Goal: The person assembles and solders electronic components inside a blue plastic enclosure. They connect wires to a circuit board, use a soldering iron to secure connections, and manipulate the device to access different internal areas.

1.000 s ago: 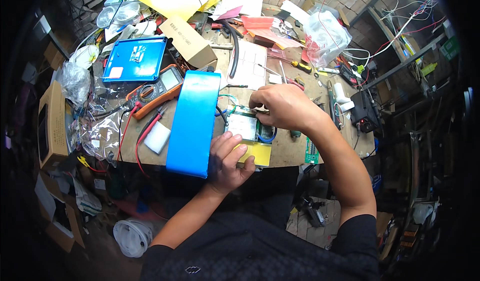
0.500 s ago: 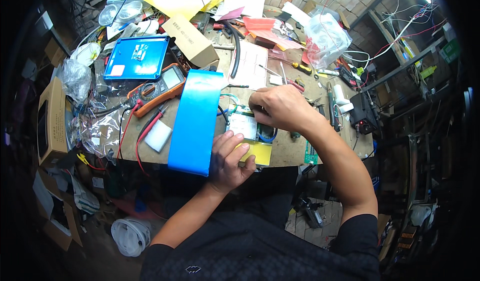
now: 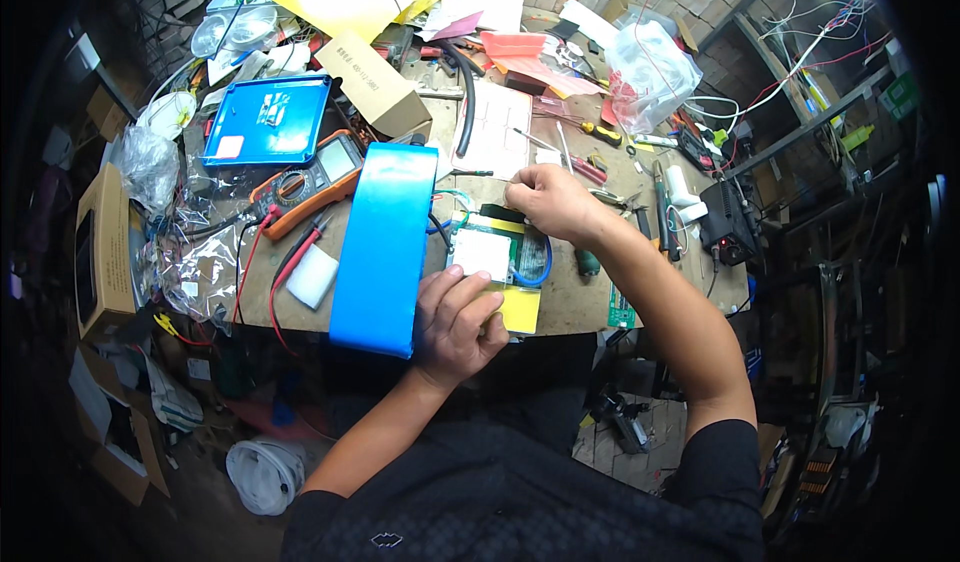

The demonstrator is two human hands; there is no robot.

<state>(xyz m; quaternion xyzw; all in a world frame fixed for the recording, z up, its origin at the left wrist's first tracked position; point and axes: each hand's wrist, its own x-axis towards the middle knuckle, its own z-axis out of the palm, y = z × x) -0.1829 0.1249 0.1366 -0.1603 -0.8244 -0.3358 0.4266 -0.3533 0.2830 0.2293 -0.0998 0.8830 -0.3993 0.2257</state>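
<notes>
Steadying a circuit board (image 3: pixel 478 254) at the near edge of the counter (image 3: pixel 572 307), your left hand (image 3: pixel 458 319) lies unclenched across it, beside a yellow sheet (image 3: pixel 519 310). Your right hand (image 3: pixel 553 202) bunches its fingertips beside a black piece (image 3: pixel 497 212) at the board's far edge; whether they grip it, you cannot tell from here. Thin wires (image 3: pixel 455 199) already appear to link the board to the tall blue pack (image 3: pixel 385 252) on its left. The board lies outside the pack, uncovered; whether every lead is fixed does not show. Farther back rest an orange multimeter (image 3: pixel 308 184) and a shallow blue tray (image 3: pixel 268 134).
</notes>
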